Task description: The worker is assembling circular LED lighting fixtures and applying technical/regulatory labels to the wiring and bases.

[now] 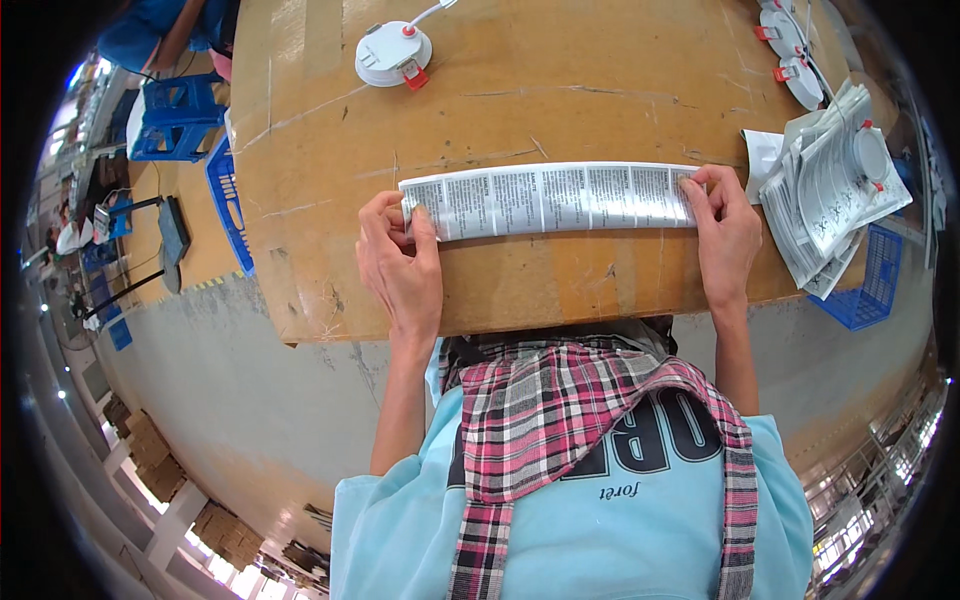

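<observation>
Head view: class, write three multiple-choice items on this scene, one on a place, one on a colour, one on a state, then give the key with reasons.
1. Where does the white round lamp lie?
A. Beyond the leaflet, toward the table's far edge
B. On the floor
C. Under the left hand

2. What colour is the stool at upper left?
A. Red
B. Blue
C. Green

3. How is the leaflet held?
A. Crumpled in one fist
B. Rolled into a tube
C. Flat, one hand on each end

Key: 1 A, it sits on the cardboard-covered table beyond the strip. 2 B, its plastic is blue. 3 C, the left hand and right hand press its ends.
</observation>
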Tool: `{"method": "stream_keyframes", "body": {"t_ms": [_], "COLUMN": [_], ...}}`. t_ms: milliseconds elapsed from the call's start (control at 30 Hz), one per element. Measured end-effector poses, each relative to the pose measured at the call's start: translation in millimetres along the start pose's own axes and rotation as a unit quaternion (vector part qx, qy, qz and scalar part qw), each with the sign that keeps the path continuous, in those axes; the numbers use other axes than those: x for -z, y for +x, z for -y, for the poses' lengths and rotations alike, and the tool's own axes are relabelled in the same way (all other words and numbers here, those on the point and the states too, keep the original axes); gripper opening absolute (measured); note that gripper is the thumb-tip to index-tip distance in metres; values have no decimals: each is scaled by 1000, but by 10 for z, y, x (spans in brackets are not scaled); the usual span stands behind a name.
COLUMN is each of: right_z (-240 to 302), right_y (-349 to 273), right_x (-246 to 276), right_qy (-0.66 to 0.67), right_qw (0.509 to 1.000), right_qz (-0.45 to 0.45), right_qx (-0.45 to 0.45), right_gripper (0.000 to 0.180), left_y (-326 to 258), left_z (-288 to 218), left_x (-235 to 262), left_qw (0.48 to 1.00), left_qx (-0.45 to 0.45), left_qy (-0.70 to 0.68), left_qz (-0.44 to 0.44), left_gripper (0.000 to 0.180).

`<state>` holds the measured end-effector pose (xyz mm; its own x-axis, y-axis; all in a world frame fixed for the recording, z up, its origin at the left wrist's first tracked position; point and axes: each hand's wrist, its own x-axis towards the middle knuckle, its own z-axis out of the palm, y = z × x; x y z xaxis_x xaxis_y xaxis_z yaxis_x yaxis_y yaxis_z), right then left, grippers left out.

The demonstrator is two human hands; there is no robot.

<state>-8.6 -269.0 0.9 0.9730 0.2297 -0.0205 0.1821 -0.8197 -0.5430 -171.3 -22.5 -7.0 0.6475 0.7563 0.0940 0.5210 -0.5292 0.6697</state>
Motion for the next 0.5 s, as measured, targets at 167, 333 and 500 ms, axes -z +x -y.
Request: {"method": "stream_keyframes", "body": {"t_ms": [167,333,500], "right_z": [10,6,25], "right_y": [16,22,15], "right_x": [15,9,28], "right_qy": [-10,0,-1], "right_qw": [1000,1000,1000], "right_qz": [8,16,15], "right_qx": [-6,-13,-14], "right_gripper": [15,16,16], "left_y": [38,57,51], "left_z": [-30,-77,-75], "left_x": [30,23,12], "left_qw": [999,999,999], "left_qx": [-37,-39,-36], "left_qy": [16,18,26], "left_qz": [12,14,15], "left_gripper": [12,10,11]}}
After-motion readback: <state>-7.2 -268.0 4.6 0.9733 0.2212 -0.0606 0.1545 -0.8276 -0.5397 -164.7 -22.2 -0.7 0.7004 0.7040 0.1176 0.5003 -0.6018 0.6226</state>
